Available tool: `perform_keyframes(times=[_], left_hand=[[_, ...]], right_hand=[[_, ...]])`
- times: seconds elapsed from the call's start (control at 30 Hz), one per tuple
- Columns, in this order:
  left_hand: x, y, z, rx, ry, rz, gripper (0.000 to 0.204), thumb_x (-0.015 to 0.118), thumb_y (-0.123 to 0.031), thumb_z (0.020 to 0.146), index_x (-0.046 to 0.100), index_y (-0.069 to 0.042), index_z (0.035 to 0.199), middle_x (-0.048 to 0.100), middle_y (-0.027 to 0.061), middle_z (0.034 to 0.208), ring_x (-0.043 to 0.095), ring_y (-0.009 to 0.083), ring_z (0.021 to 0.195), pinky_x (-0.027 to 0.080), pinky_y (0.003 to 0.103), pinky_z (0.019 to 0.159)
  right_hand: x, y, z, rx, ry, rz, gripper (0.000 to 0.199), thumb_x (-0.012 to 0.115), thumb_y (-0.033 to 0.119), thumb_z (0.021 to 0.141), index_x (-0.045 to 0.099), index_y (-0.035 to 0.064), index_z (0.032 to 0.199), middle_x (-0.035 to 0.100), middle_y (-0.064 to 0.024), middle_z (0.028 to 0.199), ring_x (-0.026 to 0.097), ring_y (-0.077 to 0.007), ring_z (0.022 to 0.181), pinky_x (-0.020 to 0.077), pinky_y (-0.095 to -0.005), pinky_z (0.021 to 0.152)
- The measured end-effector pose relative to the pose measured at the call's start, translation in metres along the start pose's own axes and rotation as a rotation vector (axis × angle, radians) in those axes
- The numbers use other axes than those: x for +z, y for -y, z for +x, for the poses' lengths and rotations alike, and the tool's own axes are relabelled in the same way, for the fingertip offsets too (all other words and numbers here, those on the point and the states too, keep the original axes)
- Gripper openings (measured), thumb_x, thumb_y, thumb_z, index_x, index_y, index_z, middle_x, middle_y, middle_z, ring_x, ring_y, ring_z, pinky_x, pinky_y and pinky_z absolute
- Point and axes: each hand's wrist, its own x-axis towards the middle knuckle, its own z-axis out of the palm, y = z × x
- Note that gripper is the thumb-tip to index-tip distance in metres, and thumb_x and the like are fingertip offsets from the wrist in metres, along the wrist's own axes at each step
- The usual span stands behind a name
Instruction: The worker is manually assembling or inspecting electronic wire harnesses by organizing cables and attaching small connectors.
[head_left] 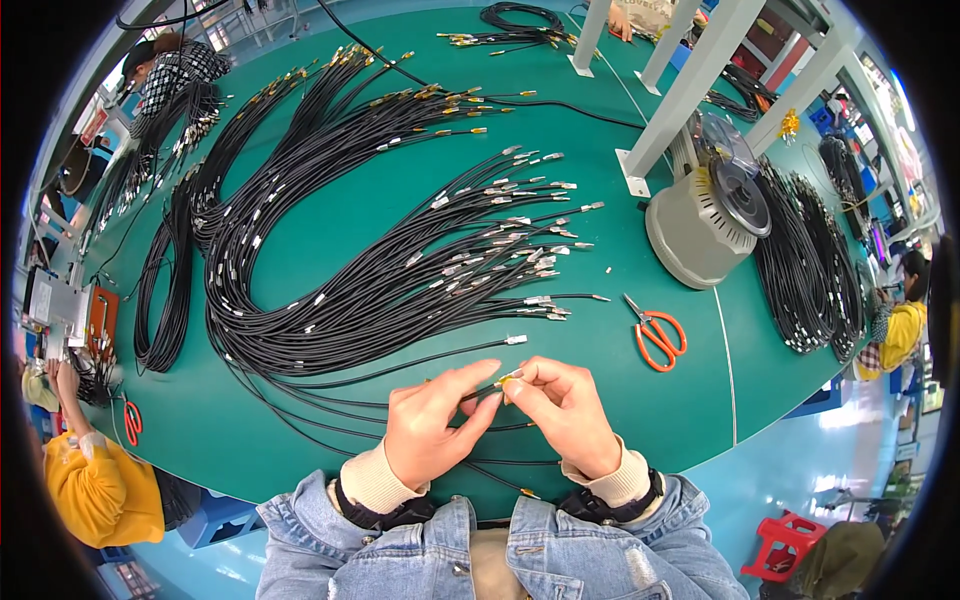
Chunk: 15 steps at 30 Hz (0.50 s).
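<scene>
Near the table's front edge, my left hand (430, 420) is closed round a black cable close to its end. My right hand (572, 412) pinches the cable's small gold-coloured tip (508, 382) between thumb and forefinger, so both hands meet there; the fingers partly cover the tip. Just beyond them lies a loose black cable end with a white tag (515, 340). Several more cables run beneath my hands, one with a yellowish end (529, 493). A large curved bundle of black cables (330, 290), many with pale or gold ends, spreads across the green table ahead.
Orange-handled scissors (657, 345) lie right of my hands. Beyond stand a grey rounded machine (700, 225) and white metal posts (690, 90). More cable bundles (800, 260) hang at the right. People sit around: a yellow sleeve (105, 490) left, a yellow garment (905, 330) right.
</scene>
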Motion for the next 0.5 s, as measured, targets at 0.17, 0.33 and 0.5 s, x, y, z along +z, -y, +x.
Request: perform_keyframes(times=[0.17,0.33,0.5], left_hand=[[-0.0039,0.0098,0.0004,0.286,0.065,0.289,0.035,0.070,0.004,0.070,0.067,-0.008,0.102,0.050,0.0018,0.055,0.044,0.0130,0.041,0.035,0.026,0.039],[-0.0026,0.0085,-0.0021,0.279,0.033,0.323,0.038,0.070,0.004,0.070,0.067,-0.008,0.106,0.049,0.0025,0.055,0.046,0.0145,0.041,0.036,0.026,0.040],[-0.0041,0.0029,-0.0026,0.219,0.021,0.354,0.034,0.068,0.005,0.073,0.067,-0.006,0.105,0.052,0.0035,0.056,0.049,0.0148,0.043,0.038,0.026,0.041]], right_hand=[[-0.0018,0.0008,-0.0003,0.003,0.034,0.012,0.011,0.058,0.009,0.089,0.060,-0.0017,0.085,0.062,-0.0016,0.079,0.054,-0.0056,0.074,0.0446,-0.0219,0.067],[-0.0012,0.0027,-0.0034,0.006,0.041,0.028,0.010,0.057,0.008,0.090,0.060,-0.0011,0.093,0.059,-0.0006,0.080,0.050,-0.0052,0.071,0.0414,-0.0206,0.063],[-0.0023,0.0092,-0.0063,0.149,0.059,0.131,0.014,0.055,0.009,0.090,0.060,-0.0013,0.099,0.056,0.0002,0.077,0.047,-0.0059,0.066,0.0388,-0.0212,0.059]])
